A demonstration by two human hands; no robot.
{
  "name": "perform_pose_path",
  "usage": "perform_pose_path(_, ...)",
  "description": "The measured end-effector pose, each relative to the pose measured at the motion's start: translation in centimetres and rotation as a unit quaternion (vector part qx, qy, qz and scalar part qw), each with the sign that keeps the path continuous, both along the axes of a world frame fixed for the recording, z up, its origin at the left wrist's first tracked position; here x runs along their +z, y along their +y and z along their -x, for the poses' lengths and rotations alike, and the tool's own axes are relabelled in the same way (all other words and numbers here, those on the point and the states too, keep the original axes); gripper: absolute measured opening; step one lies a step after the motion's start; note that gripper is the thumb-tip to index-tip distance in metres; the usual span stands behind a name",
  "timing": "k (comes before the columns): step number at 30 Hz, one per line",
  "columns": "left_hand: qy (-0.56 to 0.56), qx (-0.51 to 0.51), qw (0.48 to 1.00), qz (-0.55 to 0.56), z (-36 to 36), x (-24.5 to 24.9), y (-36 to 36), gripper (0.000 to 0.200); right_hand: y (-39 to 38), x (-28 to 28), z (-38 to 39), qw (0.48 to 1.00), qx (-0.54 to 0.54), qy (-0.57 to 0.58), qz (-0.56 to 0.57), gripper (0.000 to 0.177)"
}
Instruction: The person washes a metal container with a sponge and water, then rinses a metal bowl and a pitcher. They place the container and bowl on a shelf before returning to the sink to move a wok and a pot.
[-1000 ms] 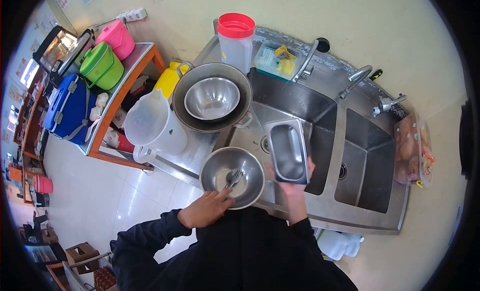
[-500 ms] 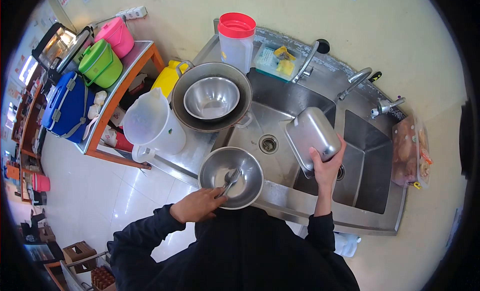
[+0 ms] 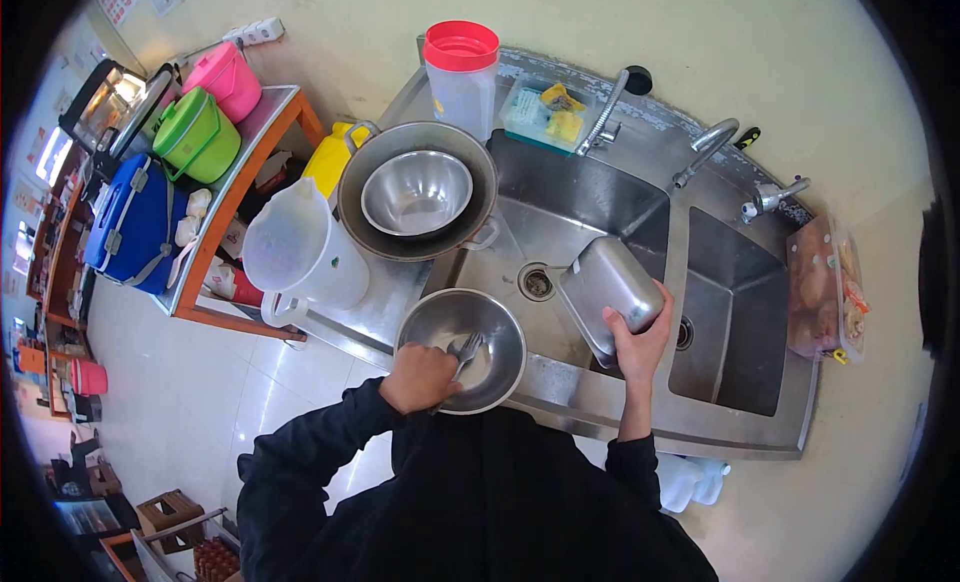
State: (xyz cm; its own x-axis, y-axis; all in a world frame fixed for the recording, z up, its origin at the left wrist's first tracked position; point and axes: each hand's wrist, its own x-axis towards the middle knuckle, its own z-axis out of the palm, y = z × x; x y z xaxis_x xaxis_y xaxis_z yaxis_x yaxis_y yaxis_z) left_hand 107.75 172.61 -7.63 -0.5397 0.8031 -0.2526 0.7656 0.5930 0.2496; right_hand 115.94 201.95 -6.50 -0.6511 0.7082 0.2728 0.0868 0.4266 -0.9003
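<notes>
My left hand (image 3: 420, 377) is closed around the handle of a metal fork (image 3: 466, 350), its tines pointing up and away over the inside of a steel mixing bowl (image 3: 503, 327). The bowl sits at the front edge of the sink counter, close to my body. In my right hand (image 3: 641, 334) is a deep rectangular steel pan (image 3: 617, 274), gripped by its near end. It is tilted above the sink basin (image 3: 500, 282), its underside facing up and its opening turned away from view. Whether another utensil lies beside the fork is hard to make out.
Left of the basin stand a large pot (image 3: 355, 197) with a smaller steel bowl (image 3: 418, 194) inside and a white plastic pitcher (image 3: 335, 267). Taps (image 3: 712, 147) line the back. A sponge tray (image 3: 535, 122) and red-topped jug (image 3: 462, 87) sit behind; a plastic box (image 3: 815, 292) is at right.
My left hand has moved up and inward over the bowl, its grip now more closed around the fork. The pan in my right hand has shifted slightly left and toward me.
</notes>
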Motion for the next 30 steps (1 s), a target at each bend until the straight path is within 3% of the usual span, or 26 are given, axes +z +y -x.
perform_pose_path(8, -0.030, 0.034, 0.998, 0.041, 0.7, 0.9, 0.3, 0.037, -0.2, 0.0, -0.9, 1.000, -0.010, -0.005, -0.001, 0.071)
perform_pose_path(11, -0.079, 0.097, 0.990, 0.057, 2.0, 2.5, 0.7, 0.036, -0.2, 0.2, -0.8, 1.000, -0.010, 0.007, -0.003, 0.070)
perform_pose_path(15, 0.095, 0.135, 0.966, -0.200, 9.6, 3.1, 1.5, 0.021, 0.0, 0.8, -0.6, 0.999, -0.010, 0.036, 0.014, 0.070)
perform_pose_path(17, 0.213, 0.080, 0.947, -0.225, 13.7, 3.4, 2.0, 0.018, -0.2, 1.2, -0.5, 0.999, -0.010, 0.046, 0.024, 0.071)
perform_pose_path(20, 0.200, 0.090, 0.976, 0.013, 18.2, -2.1, 2.1, 0.014, -0.2, 1.3, -0.6, 0.998, -0.014, 0.064, 0.010, 0.072)
perform_pose_path(23, 0.190, 0.107, 0.976, -0.004, 18.1, -4.2, 2.4, 0.010, -0.3, 1.6, -1.5, 0.996, -0.020, 0.081, 0.019, 0.072)
perform_pose_path(26, 0.212, 0.090, 0.973, 0.005, 17.2, -3.2, 2.1, 0.011, -0.1, 1.4, -2.3, 0.995, -0.037, 0.093, 0.026, 0.071)
perform_pose_path(30, 0.230, 0.070, 0.969, -0.056, 15.1, 2.3, 3.0, 0.009, 0.6, 1.4, -3.1, 0.995, -0.066, 0.079, 0.002, 0.069)
